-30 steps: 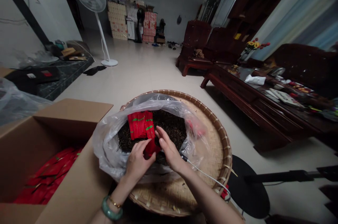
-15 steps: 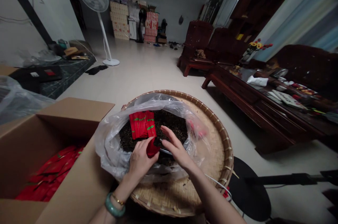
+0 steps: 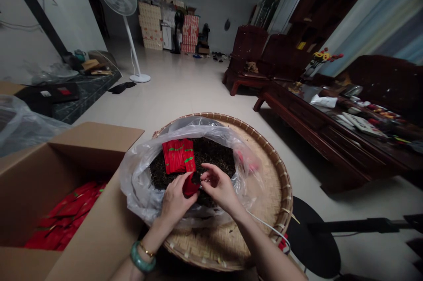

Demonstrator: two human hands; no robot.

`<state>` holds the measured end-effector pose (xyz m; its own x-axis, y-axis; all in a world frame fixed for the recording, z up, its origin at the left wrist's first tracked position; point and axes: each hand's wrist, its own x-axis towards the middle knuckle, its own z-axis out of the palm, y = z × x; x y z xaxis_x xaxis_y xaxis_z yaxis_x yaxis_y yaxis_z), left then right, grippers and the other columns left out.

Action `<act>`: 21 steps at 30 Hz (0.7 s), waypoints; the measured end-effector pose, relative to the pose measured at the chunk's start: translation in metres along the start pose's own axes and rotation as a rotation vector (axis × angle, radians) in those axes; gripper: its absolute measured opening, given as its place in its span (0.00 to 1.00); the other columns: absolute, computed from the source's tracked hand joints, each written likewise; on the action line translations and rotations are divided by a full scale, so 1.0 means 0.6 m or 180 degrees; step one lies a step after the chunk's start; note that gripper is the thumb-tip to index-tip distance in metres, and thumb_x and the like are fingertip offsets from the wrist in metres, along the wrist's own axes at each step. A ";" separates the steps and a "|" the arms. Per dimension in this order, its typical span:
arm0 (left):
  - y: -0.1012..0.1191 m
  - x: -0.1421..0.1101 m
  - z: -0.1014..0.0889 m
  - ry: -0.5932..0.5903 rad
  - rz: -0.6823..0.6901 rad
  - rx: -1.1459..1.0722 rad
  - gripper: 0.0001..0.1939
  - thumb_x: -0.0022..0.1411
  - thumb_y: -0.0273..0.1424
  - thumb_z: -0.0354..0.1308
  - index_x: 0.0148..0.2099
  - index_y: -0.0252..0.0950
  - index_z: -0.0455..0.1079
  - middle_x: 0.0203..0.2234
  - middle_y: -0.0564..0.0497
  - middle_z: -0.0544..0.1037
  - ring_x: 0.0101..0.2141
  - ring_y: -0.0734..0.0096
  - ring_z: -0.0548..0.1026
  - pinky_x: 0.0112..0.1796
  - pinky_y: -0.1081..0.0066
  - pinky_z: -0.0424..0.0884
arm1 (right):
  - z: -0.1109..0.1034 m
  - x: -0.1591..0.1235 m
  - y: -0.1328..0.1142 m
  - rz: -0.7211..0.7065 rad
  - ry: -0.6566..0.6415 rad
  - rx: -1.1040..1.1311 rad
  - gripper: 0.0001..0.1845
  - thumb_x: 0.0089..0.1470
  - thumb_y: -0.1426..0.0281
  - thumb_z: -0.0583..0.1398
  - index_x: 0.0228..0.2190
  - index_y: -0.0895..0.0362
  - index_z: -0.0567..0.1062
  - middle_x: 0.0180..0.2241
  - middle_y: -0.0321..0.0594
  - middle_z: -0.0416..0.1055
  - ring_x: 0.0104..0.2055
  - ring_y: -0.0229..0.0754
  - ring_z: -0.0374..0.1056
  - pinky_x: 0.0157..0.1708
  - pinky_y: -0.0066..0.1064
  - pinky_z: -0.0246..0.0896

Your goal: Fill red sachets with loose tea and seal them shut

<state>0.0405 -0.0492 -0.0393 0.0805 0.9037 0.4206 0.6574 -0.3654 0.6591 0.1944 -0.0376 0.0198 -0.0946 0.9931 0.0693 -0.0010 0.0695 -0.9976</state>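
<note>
Rough weave, crinkled plastic and polished wood.
Low in the centre, the tray (image 3: 211,245) is coarse, woven bamboo-like strip with a dull finish; the bag (image 3: 139,199) on it is thin, translucent plastic, wrinkled and faintly shiny. Inside, the red packets (image 3: 176,157) look smooth with a slight sheen, whether foil or plastic cannot be told, and the leaves (image 3: 218,153) are rough and matt. The carton (image 3: 95,223) at lower left is plain matt cardboard. Near the bottom edge, the bangle (image 3: 138,264) is smooth and stone-like, the bracelet (image 3: 147,251) shiny metal. At right, the table (image 3: 297,113) is wood with a glossy finish.
</note>
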 end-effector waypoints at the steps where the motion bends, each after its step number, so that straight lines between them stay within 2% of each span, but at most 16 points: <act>1: 0.000 0.000 0.000 -0.0019 -0.0017 -0.0002 0.25 0.51 0.29 0.62 0.53 0.38 0.63 0.43 0.45 0.74 0.42 0.59 0.74 0.43 0.60 0.71 | 0.000 0.000 -0.003 -0.0092 0.0036 -0.0037 0.21 0.43 0.77 0.62 0.42 0.54 0.73 0.28 0.34 0.72 0.28 0.35 0.68 0.29 0.25 0.66; 6: 0.000 -0.002 -0.001 -0.0062 -0.0032 0.0011 0.26 0.51 0.32 0.63 0.53 0.37 0.63 0.44 0.45 0.74 0.43 0.58 0.74 0.43 0.60 0.71 | -0.002 0.003 -0.011 -0.0468 -0.0174 -0.0397 0.24 0.44 0.75 0.61 0.46 0.53 0.71 0.36 0.38 0.74 0.38 0.39 0.72 0.38 0.31 0.69; 9: 0.000 -0.003 0.001 -0.0043 -0.0013 -0.0002 0.27 0.51 0.32 0.63 0.53 0.38 0.62 0.45 0.45 0.74 0.44 0.58 0.73 0.44 0.60 0.71 | -0.004 0.008 -0.003 -0.0515 -0.0002 -0.0561 0.22 0.47 0.73 0.59 0.47 0.53 0.70 0.44 0.42 0.73 0.46 0.42 0.70 0.46 0.35 0.68; 11: -0.001 -0.004 0.003 -0.0050 -0.0013 0.0011 0.27 0.51 0.31 0.63 0.53 0.38 0.62 0.44 0.45 0.74 0.44 0.58 0.73 0.44 0.59 0.71 | -0.003 0.011 0.008 -0.0446 -0.0076 -0.0461 0.23 0.48 0.72 0.58 0.48 0.53 0.69 0.47 0.42 0.71 0.49 0.42 0.69 0.50 0.37 0.65; 14: -0.002 -0.006 0.005 -0.0051 0.0000 0.0049 0.27 0.50 0.30 0.64 0.53 0.38 0.62 0.44 0.45 0.74 0.43 0.58 0.73 0.44 0.59 0.71 | 0.002 0.012 0.018 -0.0330 -0.0271 -0.0241 0.23 0.49 0.72 0.57 0.49 0.53 0.68 0.45 0.42 0.73 0.46 0.41 0.71 0.50 0.37 0.66; 21: -0.005 -0.006 0.004 0.0019 0.0030 0.0031 0.27 0.52 0.32 0.63 0.53 0.37 0.62 0.45 0.44 0.74 0.43 0.58 0.73 0.44 0.60 0.71 | 0.005 -0.007 -0.008 -0.0420 -0.0134 -0.0020 0.17 0.55 0.69 0.55 0.48 0.53 0.67 0.40 0.42 0.74 0.41 0.41 0.72 0.44 0.36 0.68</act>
<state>0.0402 -0.0507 -0.0441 0.0824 0.8988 0.4305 0.6640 -0.3717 0.6488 0.1916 -0.0425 0.0242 -0.1356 0.9705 0.1994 -0.0101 0.1999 -0.9798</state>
